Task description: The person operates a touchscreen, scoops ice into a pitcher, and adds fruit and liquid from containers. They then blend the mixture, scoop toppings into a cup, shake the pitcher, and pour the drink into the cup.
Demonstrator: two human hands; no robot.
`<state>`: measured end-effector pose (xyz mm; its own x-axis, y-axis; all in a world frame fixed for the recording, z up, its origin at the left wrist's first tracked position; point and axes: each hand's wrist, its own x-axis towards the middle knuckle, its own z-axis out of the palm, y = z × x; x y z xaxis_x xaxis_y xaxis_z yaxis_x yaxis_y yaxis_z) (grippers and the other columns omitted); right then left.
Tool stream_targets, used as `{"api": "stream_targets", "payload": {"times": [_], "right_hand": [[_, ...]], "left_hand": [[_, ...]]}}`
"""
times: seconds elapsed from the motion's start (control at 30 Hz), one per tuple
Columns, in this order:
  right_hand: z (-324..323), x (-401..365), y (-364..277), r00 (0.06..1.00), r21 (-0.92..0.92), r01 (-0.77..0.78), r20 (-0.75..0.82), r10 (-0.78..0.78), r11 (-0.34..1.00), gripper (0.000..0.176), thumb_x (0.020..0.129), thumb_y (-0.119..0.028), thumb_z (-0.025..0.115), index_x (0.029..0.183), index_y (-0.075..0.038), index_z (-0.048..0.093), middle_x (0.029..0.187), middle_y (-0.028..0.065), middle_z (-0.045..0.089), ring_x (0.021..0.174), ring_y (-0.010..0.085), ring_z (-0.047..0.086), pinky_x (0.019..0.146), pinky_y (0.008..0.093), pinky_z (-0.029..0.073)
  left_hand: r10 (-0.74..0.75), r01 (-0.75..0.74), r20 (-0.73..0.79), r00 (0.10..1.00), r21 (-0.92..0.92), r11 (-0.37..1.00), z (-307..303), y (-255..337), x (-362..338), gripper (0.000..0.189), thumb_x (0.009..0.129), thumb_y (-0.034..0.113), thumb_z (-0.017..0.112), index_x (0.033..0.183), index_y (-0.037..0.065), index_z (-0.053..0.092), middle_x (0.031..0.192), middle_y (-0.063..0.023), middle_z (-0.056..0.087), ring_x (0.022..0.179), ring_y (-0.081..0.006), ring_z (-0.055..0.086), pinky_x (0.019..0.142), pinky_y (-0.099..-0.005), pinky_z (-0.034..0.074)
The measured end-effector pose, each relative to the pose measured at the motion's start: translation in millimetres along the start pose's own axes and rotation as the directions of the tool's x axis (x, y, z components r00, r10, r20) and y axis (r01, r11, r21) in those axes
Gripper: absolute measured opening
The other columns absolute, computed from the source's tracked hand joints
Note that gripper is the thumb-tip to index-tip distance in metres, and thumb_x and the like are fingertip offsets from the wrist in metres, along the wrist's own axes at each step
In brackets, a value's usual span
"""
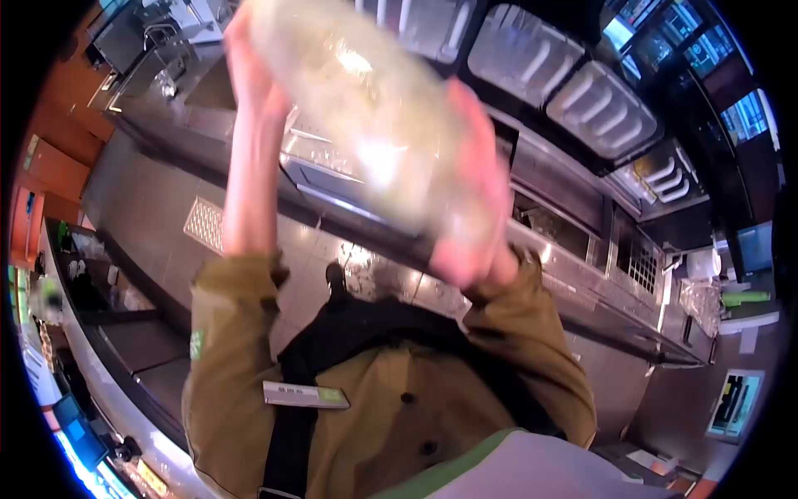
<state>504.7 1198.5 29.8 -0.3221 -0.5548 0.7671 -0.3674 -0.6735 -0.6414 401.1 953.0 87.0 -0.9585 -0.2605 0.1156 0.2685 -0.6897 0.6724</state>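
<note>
A large, clear plastic bag (366, 108) full of something pale, whitish-green, is lifted in front of me, tilted and blurred by motion. Light glares off its film, and what is inside cannot be made out. My left hand (253, 71) grips its upper left side, fingers partly hidden behind it. At the lower right end, my right hand (478, 191) is wrapped around the bag. Below the bag runs a steel counter (332, 187), partly covered from sight by it.
Lidded clear tubs (603, 108) with white handles line the far side. A steel worktop (166, 108) extends to the left. On the tiled floor lies a perforated plate (205, 223). To the right are a wire basket (642, 270) and a green object (746, 297).
</note>
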Motion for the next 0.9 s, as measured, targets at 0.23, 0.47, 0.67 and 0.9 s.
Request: {"api": "stream_targets", "payload": {"times": [0.23,0.47,0.67,0.9], "right_hand": [[36.1,29.6,24.0,0.92,-0.58,0.114,-0.245,-0.306,0.807,0.074,0.067,-0.04,0.064,0.124,-0.005,0.032,0.13,0.0201,0.028,0.114,0.0416,0.036,0.094,0.0518,0.035],[31.2,68.6,65.2,0.925,-0.564,-0.063,-0.343,-0.164,0.824,0.088,0.065,-0.042,0.065,0.132,-0.005,0.021,0.134,0.0215,0.024,0.118,0.0401,0.032,0.096,0.0531,0.032],[63.0,82.1,88.6,0.943,-0.65,-0.086,-0.297,-0.148,0.755,0.087,0.065,-0.04,0.065,0.132,-0.005,0.022,0.133,0.0203,0.025,0.118,0.0386,0.033,0.094,0.0537,0.033],[57.6,102.3,116.2,0.942,-0.684,-0.158,-0.322,-0.1,0.712,0.085,0.066,-0.038,0.064,0.132,-0.005,0.023,0.133,0.0189,0.027,0.118,0.0369,0.034,0.092,0.0545,0.035]], "left_hand": [[0.02,-0.011,0.079,0.997,-0.113,0.994,-40.1,-8.7,2.2,0.058,0.083,0.04,0.047,0.125,0.002,0.035,0.122,-0.015,0.045,0.11,-0.0273,0.047,0.094,-0.0393,0.038],[-0.056,0.077,0.115,0.992,-0.181,0.98,-74.4,-6.4,47.7,0.053,0.085,0.04,0.045,0.121,0.003,0.039,0.118,-0.0133,0.047,0.108,-0.0252,0.048,0.093,-0.038,0.038],[-0.085,0.105,0.099,0.991,-0.221,0.97,-120.2,11.8,73.4,0.049,0.086,0.04,0.044,0.118,0.004,0.042,0.115,-0.0119,0.049,0.106,-0.0234,0.049,0.092,-0.037,0.039],[-0.129,0.136,0.041,0.991,-0.305,0.943,-170.4,14.8,52.6,0.045,0.087,0.04,0.042,0.115,0.005,0.045,0.112,-0.0103,0.052,0.103,-0.0213,0.05,0.091,-0.0357,0.04]]}}
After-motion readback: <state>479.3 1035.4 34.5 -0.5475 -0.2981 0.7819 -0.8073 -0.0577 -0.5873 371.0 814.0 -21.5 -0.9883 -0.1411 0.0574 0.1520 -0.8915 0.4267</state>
